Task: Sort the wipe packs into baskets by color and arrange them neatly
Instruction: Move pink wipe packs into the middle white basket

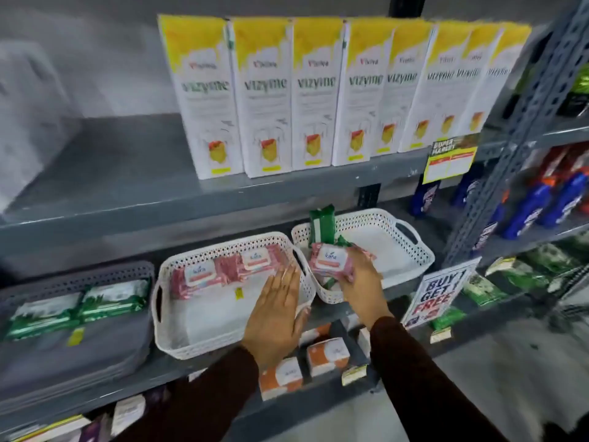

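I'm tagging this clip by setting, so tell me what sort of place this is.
Most likely a shop aisle, probably a supermarket. Grey metal shelving holds a row of identical Vizyme boxes, a yellow tag reading "Super Market" hangs from the shelf edge, and a "Buy 1 Get 1 Free" sign stands beside the white baskets.

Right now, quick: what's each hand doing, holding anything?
Left hand: open and flat, resting on the middle white basket, holding nothing.
Right hand: closed on a pink wipe pack.
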### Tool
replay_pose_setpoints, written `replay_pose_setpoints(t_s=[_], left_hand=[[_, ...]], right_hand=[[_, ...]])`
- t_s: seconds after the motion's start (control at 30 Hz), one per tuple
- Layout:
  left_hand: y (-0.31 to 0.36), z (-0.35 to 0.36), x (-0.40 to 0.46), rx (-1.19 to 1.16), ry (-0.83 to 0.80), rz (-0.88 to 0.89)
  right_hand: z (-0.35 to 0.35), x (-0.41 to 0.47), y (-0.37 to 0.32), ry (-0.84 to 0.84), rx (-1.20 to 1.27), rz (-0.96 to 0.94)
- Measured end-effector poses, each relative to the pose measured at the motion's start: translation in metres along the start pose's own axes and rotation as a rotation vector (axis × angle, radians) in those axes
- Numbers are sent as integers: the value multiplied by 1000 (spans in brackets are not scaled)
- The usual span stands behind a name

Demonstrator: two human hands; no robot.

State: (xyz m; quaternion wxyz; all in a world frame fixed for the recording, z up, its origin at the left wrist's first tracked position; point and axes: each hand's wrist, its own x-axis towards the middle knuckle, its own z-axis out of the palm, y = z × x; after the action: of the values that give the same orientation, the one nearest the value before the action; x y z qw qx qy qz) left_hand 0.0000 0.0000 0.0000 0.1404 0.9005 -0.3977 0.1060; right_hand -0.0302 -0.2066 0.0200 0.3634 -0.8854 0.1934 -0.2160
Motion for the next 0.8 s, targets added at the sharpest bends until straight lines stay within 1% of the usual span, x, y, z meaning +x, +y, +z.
replay_pose_setpoints(t_s=[0.1, 0.2, 0.3, 0.37, 0.47, 0.53, 0.6, 0.7, 0.8], left_hand=[[9, 22, 11, 23, -46, -63], [14, 43, 8, 64, -88, -111], [13, 49, 3, 100, -91, -141], [11, 49, -2, 106, -89, -171], [1, 44, -17, 131, -70, -234], [-8, 39, -26, 139, -56, -273], [-13, 37, -33, 151, -59, -300], [-16, 37, -40, 142, -40, -346], [-14, 39, -41, 138, -5, -373]], right_hand=[[0, 33, 7, -89, -224, -48], [0, 55, 18, -202, -273, -40], [-2, 63, 30, -212, -372, -97], [-1, 70, 34, -179, -400, -133], [2, 66, 33, -41, -308, -154], [5, 60, 29, 79, -165, -150], [6, 55, 20, 149, -43, -140], [14, 51, -6, 123, 95, -168], [39, 40, -36, -15, 113, -253]])
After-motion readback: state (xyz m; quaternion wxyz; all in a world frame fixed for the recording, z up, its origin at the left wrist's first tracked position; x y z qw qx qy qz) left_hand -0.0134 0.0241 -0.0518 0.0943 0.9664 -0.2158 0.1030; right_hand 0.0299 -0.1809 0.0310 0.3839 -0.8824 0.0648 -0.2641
